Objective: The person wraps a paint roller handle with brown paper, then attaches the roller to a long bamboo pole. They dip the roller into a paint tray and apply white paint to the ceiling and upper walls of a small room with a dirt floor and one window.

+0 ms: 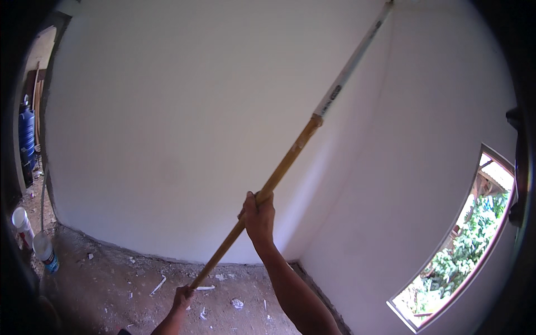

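Note:
A long pole [285, 163] slants from the lower left up to the top right. Its lower length is wood, and a whitish pipe [352, 64] with dark printing carries on from it. My right hand [258, 215] wraps around the wooden part at mid-height. Lower down, near the pole's bottom end, my left hand [183, 296] is closed around the same wood. The pipe's far tip reaches the top edge of the view, near the wall corner; whatever sits on it cannot be made out.
A white wall [195, 128] stands ahead, meeting another at the right with a window [463, 251] and leaves beyond. Scraps litter the dirt floor [167, 301]. At left are two white containers [22, 223], a doorway and a blue barrel [27, 137].

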A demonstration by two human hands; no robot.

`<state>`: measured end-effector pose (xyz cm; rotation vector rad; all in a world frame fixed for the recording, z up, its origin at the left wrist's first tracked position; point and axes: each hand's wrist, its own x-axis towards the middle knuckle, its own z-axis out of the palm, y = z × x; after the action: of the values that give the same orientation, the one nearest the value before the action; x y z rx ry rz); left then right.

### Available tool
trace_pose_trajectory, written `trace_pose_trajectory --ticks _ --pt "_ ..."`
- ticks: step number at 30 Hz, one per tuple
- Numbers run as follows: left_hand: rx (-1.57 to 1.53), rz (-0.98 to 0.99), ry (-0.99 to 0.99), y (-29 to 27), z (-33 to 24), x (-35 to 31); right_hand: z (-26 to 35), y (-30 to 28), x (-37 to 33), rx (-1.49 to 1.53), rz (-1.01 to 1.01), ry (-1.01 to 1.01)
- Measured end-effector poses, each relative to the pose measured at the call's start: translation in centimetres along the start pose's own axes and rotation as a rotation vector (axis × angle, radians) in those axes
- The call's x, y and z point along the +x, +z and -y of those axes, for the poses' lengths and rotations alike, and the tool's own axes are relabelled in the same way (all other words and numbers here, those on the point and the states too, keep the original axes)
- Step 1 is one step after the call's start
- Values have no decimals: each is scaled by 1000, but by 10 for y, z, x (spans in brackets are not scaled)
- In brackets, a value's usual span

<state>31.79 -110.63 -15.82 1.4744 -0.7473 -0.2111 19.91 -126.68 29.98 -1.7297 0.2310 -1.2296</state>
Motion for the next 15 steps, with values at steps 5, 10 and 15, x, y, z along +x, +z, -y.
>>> trace_pose_trajectory --ticks 5,10,15 --pt "109 -122 -63 -39 -37 -33 -38 63 40 -3 127 56" --pt "-31 -135 -327 -32 -77 -52 -88 101 89 -96 236 241" --pt "126 -255 -236 -38 -60 -62 -101 89 65 71 262 229"
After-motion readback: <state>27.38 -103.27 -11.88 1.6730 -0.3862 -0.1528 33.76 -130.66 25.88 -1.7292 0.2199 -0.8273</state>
